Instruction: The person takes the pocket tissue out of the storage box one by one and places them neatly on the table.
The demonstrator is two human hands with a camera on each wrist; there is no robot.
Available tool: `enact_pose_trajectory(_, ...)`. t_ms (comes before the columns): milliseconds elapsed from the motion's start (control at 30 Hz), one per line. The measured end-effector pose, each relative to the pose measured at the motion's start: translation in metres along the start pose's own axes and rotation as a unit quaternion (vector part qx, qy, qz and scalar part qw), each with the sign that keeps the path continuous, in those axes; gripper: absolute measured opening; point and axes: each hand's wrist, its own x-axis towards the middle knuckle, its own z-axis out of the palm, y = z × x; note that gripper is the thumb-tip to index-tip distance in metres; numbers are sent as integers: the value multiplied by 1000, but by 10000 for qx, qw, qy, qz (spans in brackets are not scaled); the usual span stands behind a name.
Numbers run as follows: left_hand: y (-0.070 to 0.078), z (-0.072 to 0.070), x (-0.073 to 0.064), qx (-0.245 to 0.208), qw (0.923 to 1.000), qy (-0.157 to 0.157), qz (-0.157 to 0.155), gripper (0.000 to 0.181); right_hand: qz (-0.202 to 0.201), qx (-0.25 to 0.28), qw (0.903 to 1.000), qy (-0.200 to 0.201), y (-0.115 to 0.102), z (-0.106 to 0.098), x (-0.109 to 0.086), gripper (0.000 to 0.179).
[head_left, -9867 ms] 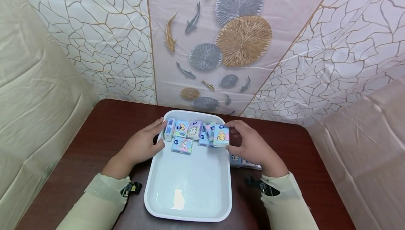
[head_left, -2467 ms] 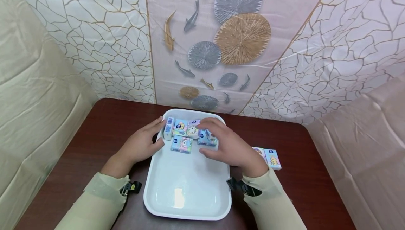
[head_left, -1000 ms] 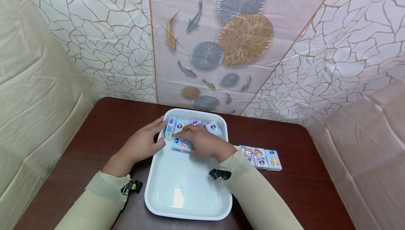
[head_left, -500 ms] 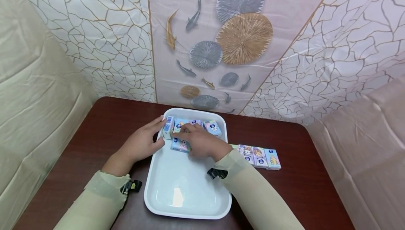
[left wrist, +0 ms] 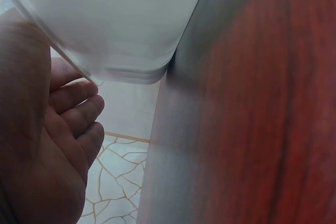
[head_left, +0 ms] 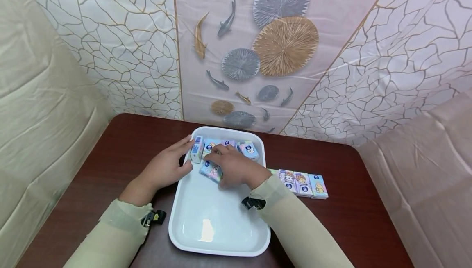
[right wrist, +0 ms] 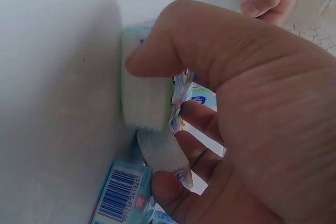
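Note:
In the head view, my left hand (head_left: 162,171) grips the left rim of a white tray (head_left: 217,247). The left wrist view shows its loosely curled fingers against the outside of the rim. My right hand (head_left: 234,167) reaches into the tray and holds a small blue-and-pink tissue pack (head_left: 211,171). Its thumb lies on the pack's pale end (right wrist: 147,98) in the right wrist view, the fingers curling on the far side. Behind it lie more cartoon-printed tissue packs, including a blue one (head_left: 210,144) and one at the right (head_left: 248,150). A pack with a barcode (head_left: 197,149) stands beside the left wall.
On the dark red table (head_left: 339,227), right of the tray, a row of tissue packs (head_left: 303,185) lies side by side, partly hidden by my right sleeve. A patterned cloth (head_left: 236,96) hangs behind the table, with plain cloth at both sides.
My right hand has gone from packs at the tray's right to the front pack, which has now turned slightly. The row outside the tray has grown. My left hand stays at the rim.

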Motion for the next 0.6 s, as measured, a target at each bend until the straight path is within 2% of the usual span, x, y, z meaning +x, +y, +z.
enact_pose_trajectory(267, 1, 0, 0, -20, 10000, -12, -8, 72, 107, 168, 9998, -42, 0, -1, -1, 93)
enact_pose_trajectory(600, 1, 0, 0, -2, 10000, -15, -22, 72, -26, 472, 9988, 104, 3, -5, -4, 90)
